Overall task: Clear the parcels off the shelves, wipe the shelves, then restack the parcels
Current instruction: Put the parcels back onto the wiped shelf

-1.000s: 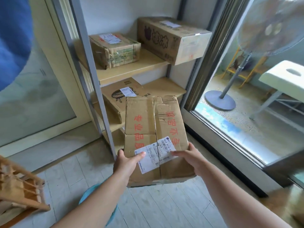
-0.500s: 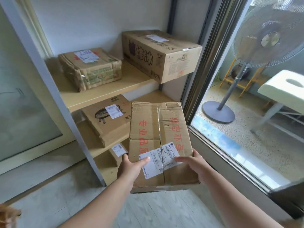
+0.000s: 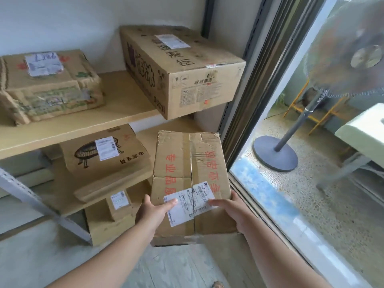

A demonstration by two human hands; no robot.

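Observation:
I hold a cardboard parcel point(image 3: 190, 173) with red characters and a white label between both hands, in front of the right end of the middle shelf point(image 3: 145, 136). My left hand point(image 3: 152, 213) grips its left side with the thumb on the label. My right hand point(image 3: 230, 210) grips its right side, thumb on top. On the upper shelf point(image 3: 116, 113) lie a flat taped parcel point(image 3: 47, 86) at the left and a large box point(image 3: 180, 69) at the right. A parcel with a drawn figure point(image 3: 104, 161) lies on the middle shelf. A small parcel point(image 3: 119, 204) sits atop another box point(image 3: 108, 227) below.
A grey metal shelf post point(image 3: 41, 206) slants across the lower left. A sliding glass door frame point(image 3: 255, 84) stands right of the shelves. Behind the glass are a standing fan point(image 3: 291, 132) and a pale stool point(image 3: 365, 129). Pale floorboards point(image 3: 176, 267) lie under my arms.
I have moved closer to the shelves with the parcel still in both hands; the parcel now hangs level with the middle shelf's right end.

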